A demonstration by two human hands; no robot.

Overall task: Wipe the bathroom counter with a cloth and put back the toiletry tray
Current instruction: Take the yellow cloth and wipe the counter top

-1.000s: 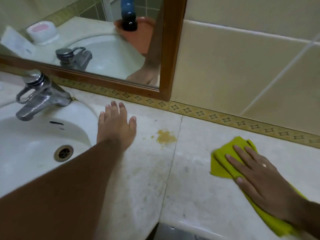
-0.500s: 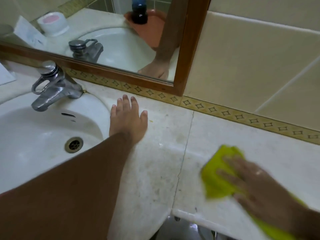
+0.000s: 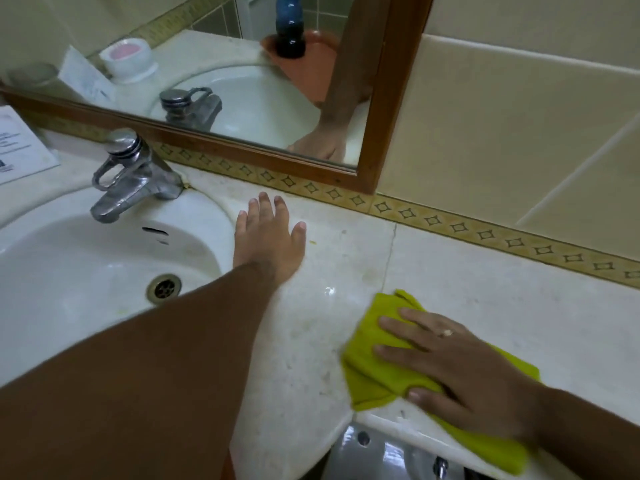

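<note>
The pale marble counter point(image 3: 485, 299) runs from the sink to the right. My right hand point(image 3: 460, 368) lies flat on a yellow-green cloth point(image 3: 374, 372) and presses it onto the counter near the front edge, thumb at the cloth's near edge. My left hand point(image 3: 268, 242) rests flat on the counter beside the sink rim, fingers spread, holding nothing. An orange-brown tray point(image 3: 311, 64) with a dark blue bottle point(image 3: 289, 32) shows only as a reflection in the mirror. A tiny yellow speck point(image 3: 312, 242) lies just right of my left hand.
A white sink point(image 3: 69, 271) with a chrome faucet point(image 3: 131, 174) fills the left. A wood-framed mirror point(image 3: 391, 98) hangs on the tiled wall. A printed card point(image 3: 20, 147) lies at far left. A grey fixture point(image 3: 374, 452) sits below the counter's front edge.
The cloth under my right hand has swept left and toward the front edge. The yellow-brown stain seen on the counter a second ago is gone. My left hand stayed put.
</note>
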